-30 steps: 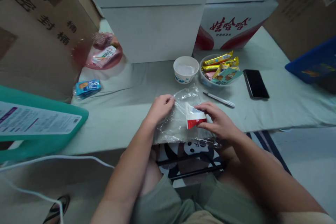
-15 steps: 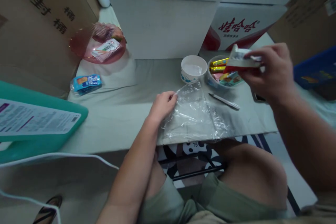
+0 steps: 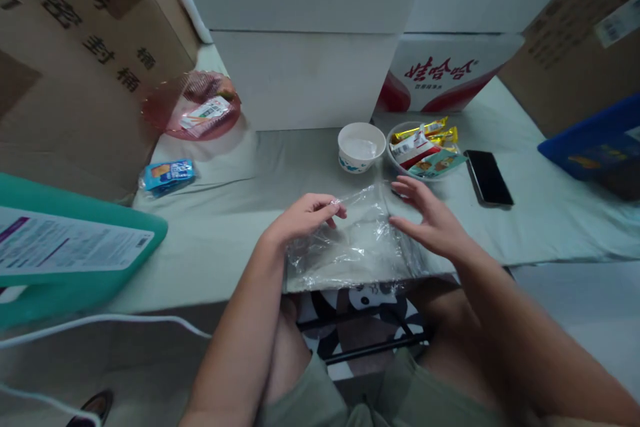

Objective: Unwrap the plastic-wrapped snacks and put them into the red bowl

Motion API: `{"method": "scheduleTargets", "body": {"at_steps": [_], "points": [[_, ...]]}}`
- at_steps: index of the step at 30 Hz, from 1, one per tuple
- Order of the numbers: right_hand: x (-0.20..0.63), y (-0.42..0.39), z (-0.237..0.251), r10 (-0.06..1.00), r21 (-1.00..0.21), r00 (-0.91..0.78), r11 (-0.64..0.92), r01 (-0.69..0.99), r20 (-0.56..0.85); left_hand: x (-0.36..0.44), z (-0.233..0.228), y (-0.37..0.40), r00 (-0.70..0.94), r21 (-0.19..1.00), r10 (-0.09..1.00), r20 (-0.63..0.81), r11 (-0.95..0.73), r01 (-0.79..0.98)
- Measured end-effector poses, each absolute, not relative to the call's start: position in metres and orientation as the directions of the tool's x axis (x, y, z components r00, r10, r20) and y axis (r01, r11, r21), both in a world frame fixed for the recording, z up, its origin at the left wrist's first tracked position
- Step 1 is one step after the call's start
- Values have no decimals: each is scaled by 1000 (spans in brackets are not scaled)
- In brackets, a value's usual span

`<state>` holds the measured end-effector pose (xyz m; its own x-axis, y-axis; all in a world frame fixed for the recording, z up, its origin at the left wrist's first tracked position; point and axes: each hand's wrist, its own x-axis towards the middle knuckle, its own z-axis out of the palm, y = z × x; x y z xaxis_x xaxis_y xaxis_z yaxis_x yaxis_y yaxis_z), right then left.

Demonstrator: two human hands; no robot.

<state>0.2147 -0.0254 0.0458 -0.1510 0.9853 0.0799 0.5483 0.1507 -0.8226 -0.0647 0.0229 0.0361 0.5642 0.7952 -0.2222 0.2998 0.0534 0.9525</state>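
A clear, crinkled plastic bag (image 3: 357, 240) lies flat at the table's front edge. At its upper left, my left hand (image 3: 307, 217) has the fingers and thumb closed on the film. My right hand (image 3: 427, 217) is open above the bag's right side, thumb and fingers apart and nothing held. Behind the bag stands a white paper cup (image 3: 356, 161) with a translucent piece inside. To the cup's right, a clear bowl (image 3: 395, 167) contains yellow sticks and other snack packets, with a red-and-white packet (image 3: 414, 147) on top. My right hand mostly covers the pen.
A black phone (image 3: 489, 178) lies on the right. On the left are a blue snack packet (image 3: 169, 174), a pink scalloped dish (image 3: 167, 117) and a large green jug (image 3: 80, 240). White boxes (image 3: 305, 80) line the back; a brown carton (image 3: 100, 27) stands at the left.
My right hand has put the red-and-white packet in the bowl, let go, and come down left to the bag. My left hand stays at the bag's upper left. The phone is now uncovered.
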Motion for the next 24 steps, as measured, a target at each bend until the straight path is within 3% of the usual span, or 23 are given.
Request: {"method": "scheduleTargets", "body": {"at_steps": [3,7,12,15,17,19,20,22,24], "points": [[203,-29,6,986,-938,-149,-18,346,-74,-70,45,19,674,971,702,-229,121,205],[196,-19,0,982,-950,-180,1,312,-58,-79,50,18,682,950,665,-305,164,266],[201,-7,14,986,-972,-65,-137,190,-151,-90,36,29,425,889,850,-310,101,446],[209,-3,12,977,-960,-33,-200,198,-210,-89,29,37,219,864,952,-214,80,497],[214,-4,9,973,-956,2,-228,185,-232,-88,28,41,70,903,993,-97,58,427],[219,-7,10,972,-956,56,-235,174,-228,-86,28,41,-34,969,999,-43,50,244],[222,-9,11,973,-958,86,-227,177,-214,-86,28,40,-17,988,997,-69,71,136],[227,-14,16,975,-968,161,-178,177,-150,-87,26,37,168,978,964,-207,209,5],[232,-18,21,971,-985,227,-111,131,-80,-88,23,34,343,931,869,-356,361,53]]}}
